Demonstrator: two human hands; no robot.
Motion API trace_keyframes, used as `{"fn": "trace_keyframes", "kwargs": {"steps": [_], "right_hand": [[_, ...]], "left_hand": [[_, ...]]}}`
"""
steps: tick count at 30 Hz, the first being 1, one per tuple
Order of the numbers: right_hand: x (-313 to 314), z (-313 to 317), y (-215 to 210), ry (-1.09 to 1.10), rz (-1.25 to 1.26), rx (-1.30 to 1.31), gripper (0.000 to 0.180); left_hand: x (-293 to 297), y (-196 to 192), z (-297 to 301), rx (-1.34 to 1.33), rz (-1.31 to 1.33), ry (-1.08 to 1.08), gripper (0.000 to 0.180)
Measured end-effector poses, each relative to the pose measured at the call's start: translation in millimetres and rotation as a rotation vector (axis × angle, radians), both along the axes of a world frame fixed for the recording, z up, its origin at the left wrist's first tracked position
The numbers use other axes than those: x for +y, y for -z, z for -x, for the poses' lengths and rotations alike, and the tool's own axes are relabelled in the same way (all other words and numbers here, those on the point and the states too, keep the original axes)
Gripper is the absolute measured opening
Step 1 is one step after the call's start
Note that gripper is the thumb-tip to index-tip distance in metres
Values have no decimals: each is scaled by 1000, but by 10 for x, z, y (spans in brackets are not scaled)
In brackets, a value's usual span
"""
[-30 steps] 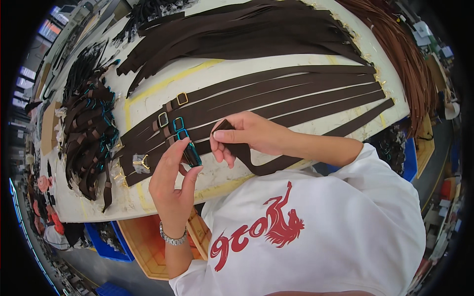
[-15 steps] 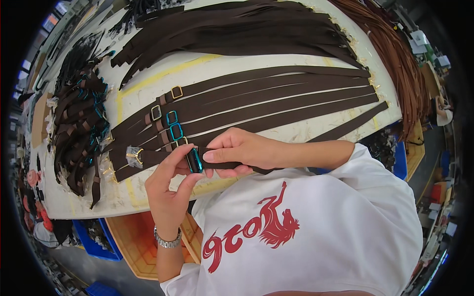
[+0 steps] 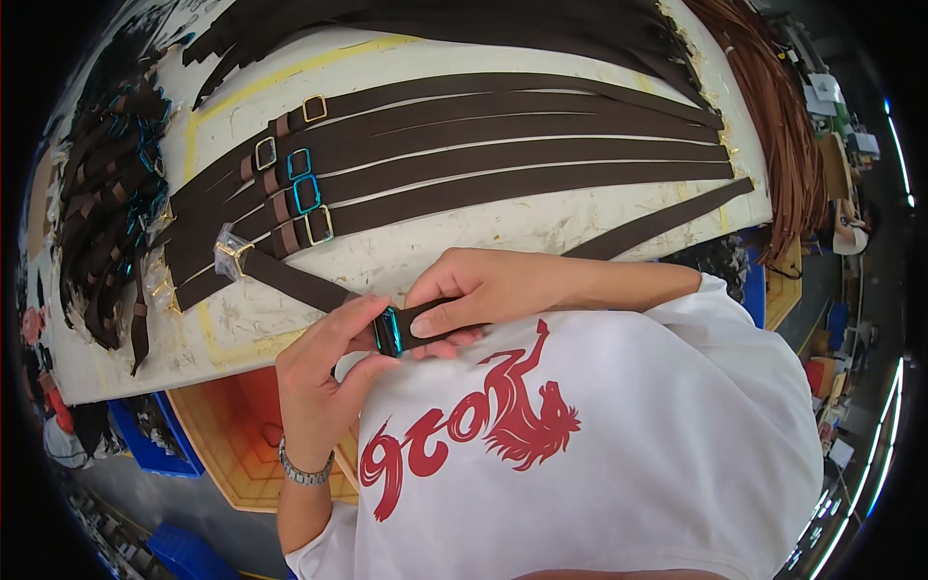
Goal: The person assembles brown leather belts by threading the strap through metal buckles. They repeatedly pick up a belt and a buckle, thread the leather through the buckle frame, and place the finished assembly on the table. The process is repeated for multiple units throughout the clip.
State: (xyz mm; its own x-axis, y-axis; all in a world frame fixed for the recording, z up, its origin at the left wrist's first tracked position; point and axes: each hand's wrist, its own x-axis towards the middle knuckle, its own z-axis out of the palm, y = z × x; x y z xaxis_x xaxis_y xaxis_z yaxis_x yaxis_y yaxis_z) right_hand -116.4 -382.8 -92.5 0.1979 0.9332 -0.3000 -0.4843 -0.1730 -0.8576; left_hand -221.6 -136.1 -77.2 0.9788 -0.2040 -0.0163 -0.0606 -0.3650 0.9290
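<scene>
Step in hand, as I read it: feeding a dark-brown strap [image 3: 411, 314] through a blue-sheened buckle [image 3: 389, 332]. Buckle sits near eight o'clock in view, pinched by my left hand [image 3: 321, 372], thumb against fingers; my right hand [image 3: 478, 290] grips the strap at the buckle's three o'clock. Can't tell if it's through, fingers crowd it. Next move likely calls for steady buckle, flat strap.

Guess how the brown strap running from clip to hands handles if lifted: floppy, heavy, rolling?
Likely floppy: the brown strap is a long, flat band. Probably light, looking thin, though the gold-coloured clip may weigh its end. Unlikely to roll, given that flat shape.
</scene>
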Motion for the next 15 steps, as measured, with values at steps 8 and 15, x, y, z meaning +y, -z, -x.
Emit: {"fn": "trace_keyframes", "kwargs": {"steps": [8,15], "right_hand": [[-21,166,3,97,119,92,29],[-43,205,41,124,87,74,31]], "left_hand": [[-43,184,32,179,240,-22,56],[-56,67,-31,-13,23,32,55]]}}
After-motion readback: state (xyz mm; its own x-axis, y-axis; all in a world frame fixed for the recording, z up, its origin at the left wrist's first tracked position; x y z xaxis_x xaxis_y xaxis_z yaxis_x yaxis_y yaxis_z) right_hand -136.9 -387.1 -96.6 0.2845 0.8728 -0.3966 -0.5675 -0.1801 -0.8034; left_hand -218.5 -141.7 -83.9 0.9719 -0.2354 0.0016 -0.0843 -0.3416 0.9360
